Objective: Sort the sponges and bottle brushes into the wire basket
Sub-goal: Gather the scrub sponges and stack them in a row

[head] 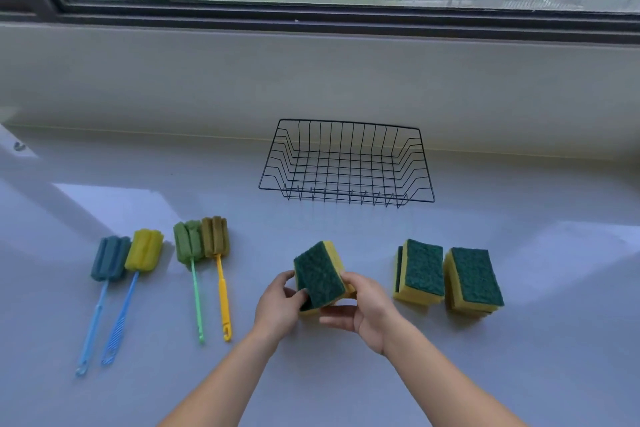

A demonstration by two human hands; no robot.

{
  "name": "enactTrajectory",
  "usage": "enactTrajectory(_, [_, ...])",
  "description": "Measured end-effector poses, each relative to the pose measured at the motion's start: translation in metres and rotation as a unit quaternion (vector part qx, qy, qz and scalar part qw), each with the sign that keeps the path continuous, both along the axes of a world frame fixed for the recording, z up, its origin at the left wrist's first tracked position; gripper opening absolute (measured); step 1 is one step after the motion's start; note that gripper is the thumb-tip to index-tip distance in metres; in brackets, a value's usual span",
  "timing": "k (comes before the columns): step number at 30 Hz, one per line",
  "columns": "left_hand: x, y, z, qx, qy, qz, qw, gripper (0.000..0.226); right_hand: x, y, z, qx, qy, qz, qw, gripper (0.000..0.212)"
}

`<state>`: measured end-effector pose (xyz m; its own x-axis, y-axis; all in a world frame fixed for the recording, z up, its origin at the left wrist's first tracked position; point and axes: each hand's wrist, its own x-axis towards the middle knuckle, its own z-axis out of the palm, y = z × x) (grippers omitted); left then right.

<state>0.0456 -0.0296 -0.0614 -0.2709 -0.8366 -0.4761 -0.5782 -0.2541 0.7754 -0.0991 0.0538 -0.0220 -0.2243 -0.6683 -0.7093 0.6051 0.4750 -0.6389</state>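
**A:** What's the best way to do this step?

**B:** I'd say lift the sponge (320, 276) clear of the counter (519, 340), carry it straight forward over the near rim of the wire basket (346, 195), and lay it flat against one side wall. That leaves the rest of the floor free for the brushes. One hand could do it, since foam is light and gives under a squeeze. A gentle hold is enough.

**A:** And the hands?

**B:** Both are on that one sponge. The left hand (277, 305) has its fingers curled round the sponge's left edge. The right hand (367, 312) is half-closed, with the thumb on the right edge and the fingers cupped beneath. The sponge is tilted, green scouring face toward the camera. Some yellow shows under it, and I cannot tell whether that is another sponge.

**A:** Where is it relative to the basket?

**B:** In front of the basket, on the person's side, near its left half and well short of the rim. Nothing lies in the basket.

**A:** And the rest?

**B:** Two sponge stacks, one (424, 267) beside the other (476, 276), stand in front of the basket's right corner. Four bottle brushes lie in front of it and to its left. They are brown-headed (215, 236), green (188, 241), yellow-headed (143, 250) and blue (110, 258), and their handles point away from the basket.
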Motion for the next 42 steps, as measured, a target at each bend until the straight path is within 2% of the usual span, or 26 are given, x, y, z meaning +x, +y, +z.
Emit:
enactTrajectory(2, [0.001,0.002,0.000,0.005,0.010,0.003,1.000,0.039,-0.002,-0.001,-0.005,0.028,0.029,0.020,0.999,0.031])
enactTrajectory(5, [0.002,0.002,-0.001,0.022,0.025,0.020,0.999,0.039,-0.008,0.001,-0.007,0.046,0.130,0.034,0.990,0.029])
enactTrajectory(8, [0.001,0.002,-0.003,0.027,0.033,0.027,0.999,0.043,-0.014,-0.001,-0.007,0.036,0.258,0.041,0.965,0.043])
enactTrajectory(10, [0.001,0.003,-0.002,0.024,0.031,0.024,0.999,0.044,-0.013,-0.004,-0.009,0.031,0.310,0.064,0.948,0.044])
enactTrajectory(12, [0.001,0.004,-0.002,0.025,0.032,0.024,0.999,0.043,-0.011,-0.006,-0.013,0.026,0.315,0.061,0.947,0.040])
enactTrajectory(16, [0.000,0.004,0.000,0.031,0.040,0.028,0.998,0.040,-0.005,-0.007,-0.018,-0.011,0.262,-0.019,0.965,0.027])
enactTrajectory(24, [0.001,0.004,0.010,0.079,0.115,0.061,0.988,0.026,0.013,-0.007,-0.024,0.041,0.402,0.061,0.913,0.028])
enactTrajectory(27, [0.000,0.007,0.013,0.060,0.109,0.036,0.992,0.032,0.013,-0.008,-0.023,0.056,0.395,0.063,0.915,0.032])
enactTrajectory(31, [-0.003,0.008,0.012,0.034,0.088,-0.001,0.996,0.019,0.013,-0.015,-0.021,0.088,0.382,0.095,0.915,0.037])
enactTrajectory(36, [-0.006,0.007,0.009,0.036,0.086,-0.009,0.996,0.043,0.011,-0.015,-0.020,0.093,0.319,0.063,0.941,0.036])
enactTrajectory(42, [-0.010,0.015,0.012,0.088,0.127,-0.008,0.988,0.050,0.020,-0.010,-0.023,0.104,0.349,-0.005,0.931,0.027])
